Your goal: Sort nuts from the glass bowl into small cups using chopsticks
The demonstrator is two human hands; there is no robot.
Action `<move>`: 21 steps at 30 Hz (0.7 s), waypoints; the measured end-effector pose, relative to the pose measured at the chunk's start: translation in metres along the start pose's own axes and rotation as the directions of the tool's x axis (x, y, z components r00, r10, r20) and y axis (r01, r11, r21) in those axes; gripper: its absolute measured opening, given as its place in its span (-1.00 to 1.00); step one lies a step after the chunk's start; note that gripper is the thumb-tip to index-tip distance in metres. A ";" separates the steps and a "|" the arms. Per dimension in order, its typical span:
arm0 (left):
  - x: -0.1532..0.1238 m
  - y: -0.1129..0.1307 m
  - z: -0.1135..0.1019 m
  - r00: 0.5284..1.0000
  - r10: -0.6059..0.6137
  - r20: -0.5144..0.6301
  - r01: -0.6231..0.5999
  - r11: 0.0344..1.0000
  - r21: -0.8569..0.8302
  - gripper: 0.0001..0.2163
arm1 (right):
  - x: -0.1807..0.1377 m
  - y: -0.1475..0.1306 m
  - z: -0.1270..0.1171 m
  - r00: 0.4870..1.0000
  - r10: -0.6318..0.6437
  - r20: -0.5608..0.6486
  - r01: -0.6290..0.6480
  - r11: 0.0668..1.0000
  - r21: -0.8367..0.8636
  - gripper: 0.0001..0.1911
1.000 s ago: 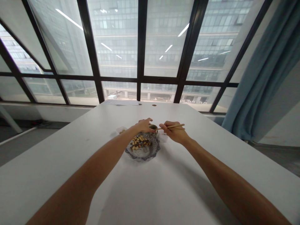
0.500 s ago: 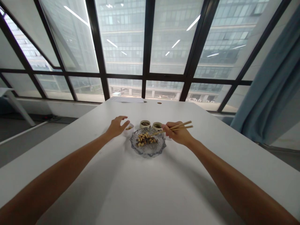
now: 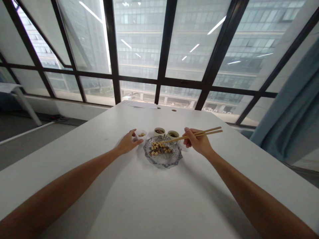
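My right hand (image 3: 198, 141) grips a pair of wooden chopsticks (image 3: 211, 131), their tips reaching into a clear glass dish (image 3: 163, 162) with a scalloped rim. Inside that dish lies a mixed heap of pale nuts and darker seeds (image 3: 159, 148). At the dish's left, my left hand (image 3: 128, 142) has its thumb and fingers around the near left side of a small white bowl (image 3: 144, 131), which holds a few pale pieces. Just behind the dish stand two small round cups, a left cup (image 3: 159, 135) and a right cup (image 3: 173, 137), both with dark contents.
Everything stands on a long white table (image 3: 159, 202). Paper sheets (image 3: 141, 105) lie at its far end, close to a small brown disc (image 3: 173, 110). Tall dark-framed windows rise beyond, and a blue curtain (image 3: 281, 122) hangs at the right.
My left hand has come down from above the white bowl's side and closed around it. My right hand still has the chopsticks over the dish. The view has shifted slightly.
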State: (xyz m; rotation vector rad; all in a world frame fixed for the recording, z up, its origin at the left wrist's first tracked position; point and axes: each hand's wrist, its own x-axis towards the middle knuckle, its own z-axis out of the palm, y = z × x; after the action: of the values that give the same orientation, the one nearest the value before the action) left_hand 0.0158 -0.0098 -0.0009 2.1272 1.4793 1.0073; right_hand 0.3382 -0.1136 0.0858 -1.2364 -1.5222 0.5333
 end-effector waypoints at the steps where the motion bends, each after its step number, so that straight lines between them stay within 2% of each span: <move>1: 0.000 0.000 0.000 1.000 0.003 0.001 -0.003 1.000 0.002 -0.25 | 0.003 0.003 0.000 0.998 0.040 -0.044 -0.037 0.997 0.068 -0.39; 4: 0.000 0.000 0.000 1.000 0.013 0.001 -0.013 1.000 0.004 -0.28 | 0.010 0.008 -0.001 0.989 0.124 -0.084 -0.104 0.972 0.211 -0.37; 8: -0.001 0.004 -0.002 1.000 0.027 0.013 -0.027 0.999 0.017 -0.36 | 0.010 0.004 -0.003 0.985 0.153 -0.083 -0.127 0.959 0.254 -0.37; 12: -0.002 0.007 -0.005 0.999 0.030 0.027 -0.031 0.998 0.047 -0.46 | -0.001 -0.008 -0.007 0.999 -0.044 -0.025 0.046 0.996 0.074 -0.41; 15: -0.003 0.007 -0.005 0.999 0.039 0.026 -0.040 0.998 0.043 -0.48 | -0.010 -0.015 -0.007 0.986 -0.163 0.045 0.164 0.986 -0.031 -0.46; 18: -0.003 0.007 -0.004 0.999 0.041 0.018 -0.042 0.999 0.034 -0.48 | -0.013 -0.018 0.003 0.981 -0.193 -0.032 0.193 0.981 -0.016 -0.46; 21: -0.003 0.008 -0.003 0.998 0.059 0.013 -0.059 0.998 0.014 -0.49 | -0.009 -0.018 0.028 0.977 -0.202 -0.071 0.203 0.979 0.008 -0.47</move>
State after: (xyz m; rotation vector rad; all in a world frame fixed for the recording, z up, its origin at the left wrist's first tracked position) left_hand 0.0178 -0.0156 0.0054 2.1947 1.4296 1.0051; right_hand 0.3046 -0.1205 0.0872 -1.0621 -1.5607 0.3628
